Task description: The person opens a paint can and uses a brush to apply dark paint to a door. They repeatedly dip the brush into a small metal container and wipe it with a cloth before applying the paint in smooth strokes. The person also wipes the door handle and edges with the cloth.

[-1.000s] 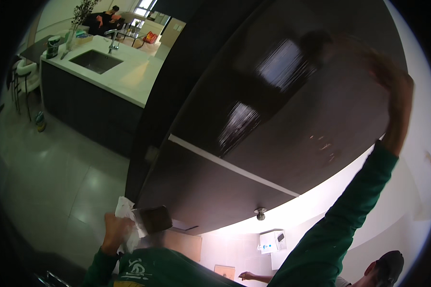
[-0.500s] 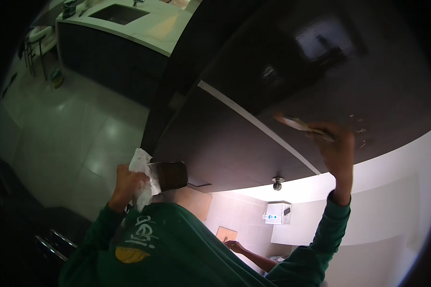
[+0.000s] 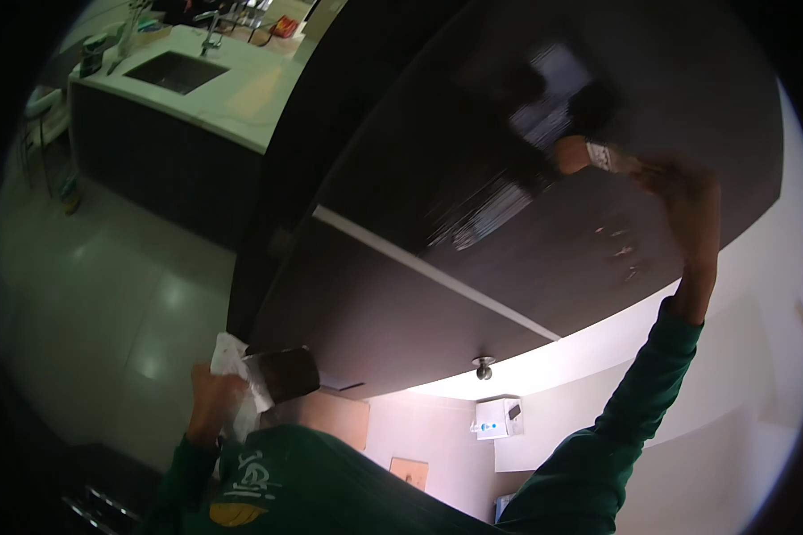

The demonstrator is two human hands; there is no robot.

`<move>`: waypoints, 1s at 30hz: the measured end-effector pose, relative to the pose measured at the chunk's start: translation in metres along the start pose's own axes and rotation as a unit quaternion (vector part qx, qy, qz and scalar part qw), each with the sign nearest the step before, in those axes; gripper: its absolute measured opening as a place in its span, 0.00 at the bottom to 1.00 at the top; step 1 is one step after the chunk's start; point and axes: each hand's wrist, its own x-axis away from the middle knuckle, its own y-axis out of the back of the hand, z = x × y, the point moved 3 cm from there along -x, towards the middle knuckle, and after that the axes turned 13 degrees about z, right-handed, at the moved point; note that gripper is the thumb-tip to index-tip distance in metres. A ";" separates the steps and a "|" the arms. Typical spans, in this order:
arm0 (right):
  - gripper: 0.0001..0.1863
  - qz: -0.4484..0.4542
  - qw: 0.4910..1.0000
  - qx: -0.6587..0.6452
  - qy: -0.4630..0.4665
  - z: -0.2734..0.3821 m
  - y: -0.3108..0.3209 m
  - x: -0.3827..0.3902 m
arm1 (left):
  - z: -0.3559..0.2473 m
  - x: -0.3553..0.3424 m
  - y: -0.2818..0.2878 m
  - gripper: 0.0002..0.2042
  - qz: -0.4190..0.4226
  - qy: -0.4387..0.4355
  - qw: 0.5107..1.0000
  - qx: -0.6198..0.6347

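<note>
Right grip (image 3: pixel 687 192): clamped on brush (image 3: pixel 602 158);
Brush: in front of dark panel (image 3: pixel 473 152), bristles pointing left; contact unclear;
Left grip (image 3: pixel 212 397): closed around white wrap (image 3: pixel 230 355) and container (image 3: pixel 287 374);
Panel: glossy patches above pale strip (image 3: pixel 437 272).

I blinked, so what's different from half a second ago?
The right hand has moved the paintbrush away from the pale strip, farther up the dark panel. The view shifted, and another person's forearm has left it. Nothing was grabbed or let go: the left hand still holds the dark container.
</note>
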 end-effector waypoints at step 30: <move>0.11 -0.487 0.828 0.275 0.039 -0.006 0.151 -0.047 | 0.029 -0.024 0.011 0.05 0.022 -0.130 0.985 -0.114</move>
